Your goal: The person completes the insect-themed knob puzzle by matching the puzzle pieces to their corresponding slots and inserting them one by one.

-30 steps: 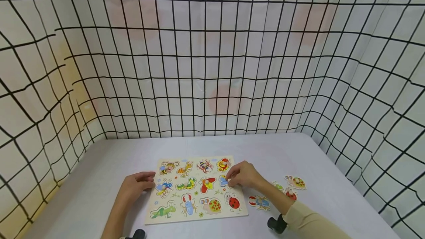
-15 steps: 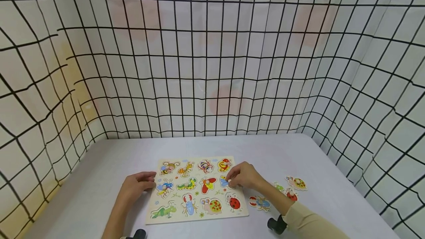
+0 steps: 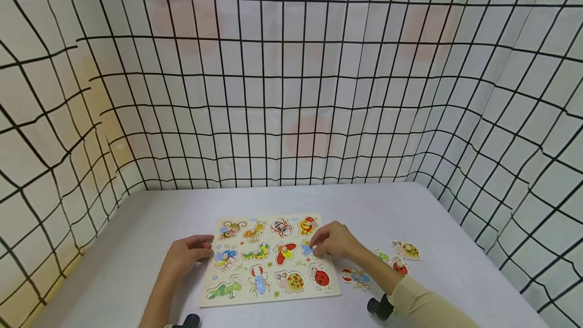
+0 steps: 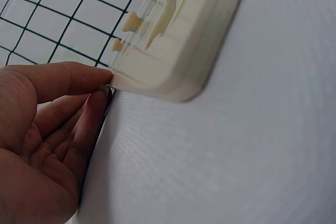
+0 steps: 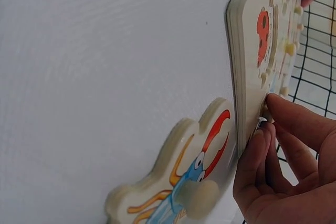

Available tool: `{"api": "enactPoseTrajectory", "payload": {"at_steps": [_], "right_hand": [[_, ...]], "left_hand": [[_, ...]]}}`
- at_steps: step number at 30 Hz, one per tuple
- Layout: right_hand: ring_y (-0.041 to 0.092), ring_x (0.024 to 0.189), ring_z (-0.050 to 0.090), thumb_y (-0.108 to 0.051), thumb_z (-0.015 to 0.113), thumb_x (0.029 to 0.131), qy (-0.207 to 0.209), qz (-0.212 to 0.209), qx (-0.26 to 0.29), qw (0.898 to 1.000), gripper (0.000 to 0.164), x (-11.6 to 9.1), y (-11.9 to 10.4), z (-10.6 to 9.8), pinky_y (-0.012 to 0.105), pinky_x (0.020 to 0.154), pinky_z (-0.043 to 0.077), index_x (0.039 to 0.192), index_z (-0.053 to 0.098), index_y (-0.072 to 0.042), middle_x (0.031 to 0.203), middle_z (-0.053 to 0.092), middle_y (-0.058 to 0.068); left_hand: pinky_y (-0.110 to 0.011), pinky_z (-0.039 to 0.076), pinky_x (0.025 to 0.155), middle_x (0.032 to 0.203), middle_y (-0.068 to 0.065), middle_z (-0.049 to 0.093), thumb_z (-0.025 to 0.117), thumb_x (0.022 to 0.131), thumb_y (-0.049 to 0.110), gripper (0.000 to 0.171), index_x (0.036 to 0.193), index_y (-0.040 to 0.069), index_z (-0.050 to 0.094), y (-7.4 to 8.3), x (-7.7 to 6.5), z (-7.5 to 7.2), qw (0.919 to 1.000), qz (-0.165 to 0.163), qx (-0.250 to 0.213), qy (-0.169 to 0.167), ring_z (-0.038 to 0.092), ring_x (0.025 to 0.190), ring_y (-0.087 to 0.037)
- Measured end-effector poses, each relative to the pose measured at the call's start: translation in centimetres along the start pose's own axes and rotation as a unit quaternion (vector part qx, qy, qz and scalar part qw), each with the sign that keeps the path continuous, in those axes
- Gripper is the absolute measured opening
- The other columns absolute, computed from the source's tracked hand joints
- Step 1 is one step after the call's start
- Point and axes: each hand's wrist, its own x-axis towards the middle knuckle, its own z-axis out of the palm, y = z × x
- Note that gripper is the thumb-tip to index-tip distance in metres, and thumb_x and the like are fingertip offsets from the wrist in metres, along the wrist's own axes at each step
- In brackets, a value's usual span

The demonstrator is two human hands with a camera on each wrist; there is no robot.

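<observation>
A wooden knob puzzle board [image 3: 239, 298] with insect pictures lies on the white table. My left hand [image 3: 182, 257] rests at its left side, fingertips touching the edge, as the left wrist view shows too. At the board's right side my right hand [image 3: 338, 242] pinches a blue-winged insect puzzle piece [image 3: 306, 249] by its knob. That piece sits in the middle row, partly hidden by the fingers. In the right wrist view, the thumb and fingertips [image 5: 270, 100] meet close over the board. Pieces with knobs fill the top two rows; the bottom row shows printed pictures.
Right of the board lie loose pieces: a blue beetle [image 3: 357, 278], a snail [image 3: 406, 250], a ladybug [image 3: 400, 267] and a green one [image 3: 381, 255] partly behind the right forearm. White walls with a black grid [image 3: 282, 90] enclose the table.
</observation>
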Motion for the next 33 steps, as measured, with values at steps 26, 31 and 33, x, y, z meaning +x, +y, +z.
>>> {"api": "enactPoseTrajectory", "payload": {"at_steps": [26, 31, 33], "right_hand": [[0.017, 0.071, 0.059, -0.010, 0.081, 0.080, 0.013, 0.023, 0.007, 1.000, 0.021, -1.6, 2.9, -4.9, 0.031, 0.066, 0.053, 0.101, 0.079, -0.009, 0.080, 0.070, 0.001], [0.018, 0.075, 0.059, -0.011, 0.081, 0.081, -0.002, 0.021, 0.007, 1.000, 0.023, -2.6, 3.9, -6.2, 0.033, 0.069, 0.055, 0.104, 0.078, -0.006, 0.087, 0.071, 0.002], [0.018, 0.076, 0.059, -0.011, 0.080, 0.082, -0.006, 0.021, 0.010, 1.000, 0.022, -2.8, 4.4, -6.7, 0.033, 0.069, 0.055, 0.104, 0.078, -0.006, 0.087, 0.070, 0.003]], "left_hand": [[-0.030, 0.053, 0.080, 0.099, -0.007, 0.072, 0.076, 0.085, 0.011, 0.042, 0.126, 0.005, 0.070, -0.5, 0.4, 0.1, 1.0000, 0.004, 0.004, 0.005, 0.065, 0.086, -0.018], [-0.031, 0.054, 0.081, 0.099, -0.007, 0.072, 0.076, 0.085, 0.011, 0.041, 0.126, 0.004, 0.070, -0.4, 0.3, 0.0, 1.0000, 0.009, 0.002, 0.003, 0.065, 0.086, -0.018], [-0.032, 0.054, 0.082, 0.099, -0.007, 0.072, 0.075, 0.085, 0.010, 0.041, 0.125, 0.004, 0.070, -0.4, 0.2, 0.0, 0.9999, 0.010, 0.001, 0.004, 0.065, 0.086, -0.018]]}}
